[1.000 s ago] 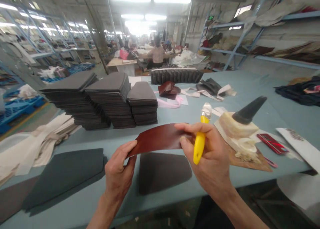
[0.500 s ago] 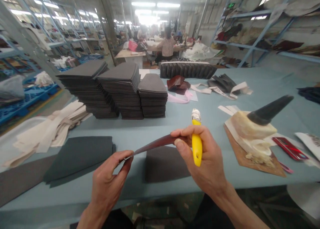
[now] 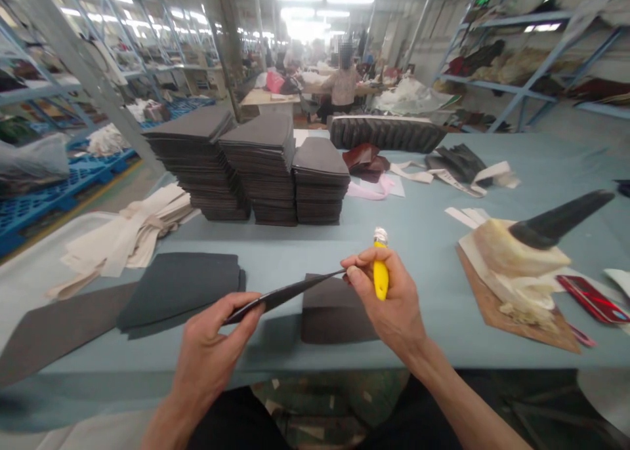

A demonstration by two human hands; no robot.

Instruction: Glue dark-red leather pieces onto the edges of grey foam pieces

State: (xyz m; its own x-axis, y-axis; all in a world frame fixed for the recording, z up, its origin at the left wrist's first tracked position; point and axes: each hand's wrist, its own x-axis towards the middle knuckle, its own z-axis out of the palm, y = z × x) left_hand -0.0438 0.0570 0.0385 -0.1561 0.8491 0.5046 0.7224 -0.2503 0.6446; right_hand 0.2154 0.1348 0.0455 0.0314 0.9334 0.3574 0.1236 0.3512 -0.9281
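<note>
Left hand: this one [image 3: 214, 338] has the near end of the strip [image 3: 290, 293] pinched between thumb and fingers.
Right hand: it [image 3: 394, 309] pinches the far end, with a yellow brush [image 3: 380, 276] tucked in the fingers too, white end up.
Strip: up in the air between both hands, just left of the panel [image 3: 335, 315] and crossing its far left corner in view.
In the way: right hand blocks the panel's right side, so can't see that edge.
Left of panel: dark green sheets [image 3: 184, 286], then a flat brown piece [image 3: 63, 325].
Beyond panel: three tall stacks [image 3: 258, 155], mostly off to its left, plus a crumpled reddish scrap [image 3: 367, 161].
Right of panel: board [image 3: 487, 299] with a yellowish block [image 3: 524, 246] on it, red phone [image 3: 593, 299] past that.
Changed: a second ago the strip's red-brown face was showing; now it's nearly edge-on and looks dark. Stacks haven't budged.
</note>
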